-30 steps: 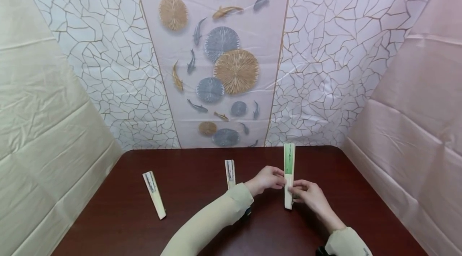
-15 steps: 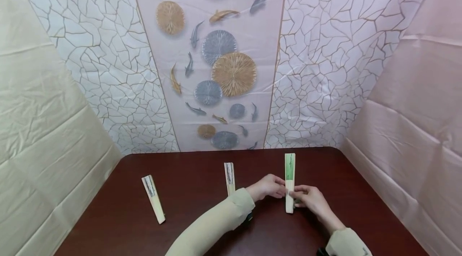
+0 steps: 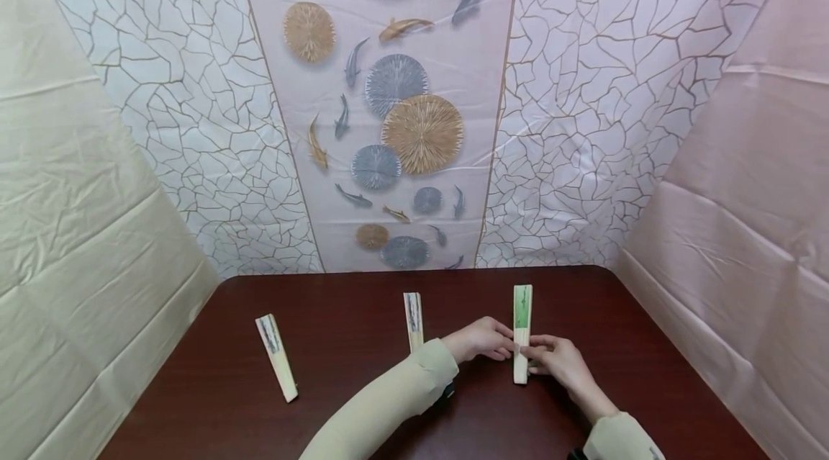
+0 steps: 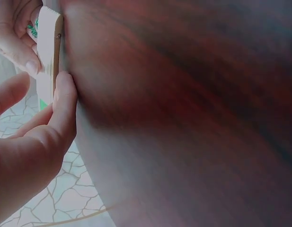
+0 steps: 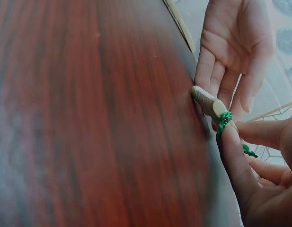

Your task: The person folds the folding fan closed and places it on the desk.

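Observation:
In the head view, a folded hand fan [image 3: 522,330] with pale ribs and a green panel appears to lie on the table, its green end pointing away. A green cord [image 5: 225,124] hangs at its near end in the right wrist view. From the right, my right hand [image 3: 562,365] pinches the fan's lower part between thumb and fingers. My left hand [image 3: 482,339] touches the opposite side with its fingertips; in the left wrist view its fingers are extended and the thumb [image 4: 13,92] stands apart from the fan.
Two more folded fans with grey-patterned panels lie on the dark red table [image 3: 337,388]: a left fan [image 3: 277,358] and a middle fan [image 3: 413,319], partly covered by my left sleeve [image 3: 388,391]. A patterned cloth [image 3: 401,158] hangs behind the table's far edge.
The green-panelled fan has come down toward the table, its far end dropping most. Both hands have lowered slightly with it. The other two fans have stayed in place.

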Tool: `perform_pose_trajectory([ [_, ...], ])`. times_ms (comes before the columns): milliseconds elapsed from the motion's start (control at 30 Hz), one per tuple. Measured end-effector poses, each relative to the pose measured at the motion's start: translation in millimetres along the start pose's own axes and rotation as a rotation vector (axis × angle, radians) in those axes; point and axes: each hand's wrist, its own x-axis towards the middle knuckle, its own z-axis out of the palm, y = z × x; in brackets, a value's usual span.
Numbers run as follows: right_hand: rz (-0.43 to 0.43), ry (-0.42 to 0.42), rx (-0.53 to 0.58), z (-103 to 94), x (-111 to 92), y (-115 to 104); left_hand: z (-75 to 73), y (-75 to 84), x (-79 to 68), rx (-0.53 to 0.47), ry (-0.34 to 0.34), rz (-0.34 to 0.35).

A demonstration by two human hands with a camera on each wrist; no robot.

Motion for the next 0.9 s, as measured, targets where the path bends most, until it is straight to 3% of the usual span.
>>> perform_pose_trajectory([
  [300,0.050,-0.032,0.007,-1.9,-1.9,4.1,2.8,-4.2,-0.7,0.017,-0.008,0.000],
  [567,0.037,-0.036,-0.005,-4.3,-1.3,1.6,-2.3,0.9,0.3,0.085,-0.060,0.009],
  [900,0.021,-0.040,-0.049,-2.8,-4.2,0.8,-3.4,-3.4,-2.0,0.098,-0.068,0.017],
])
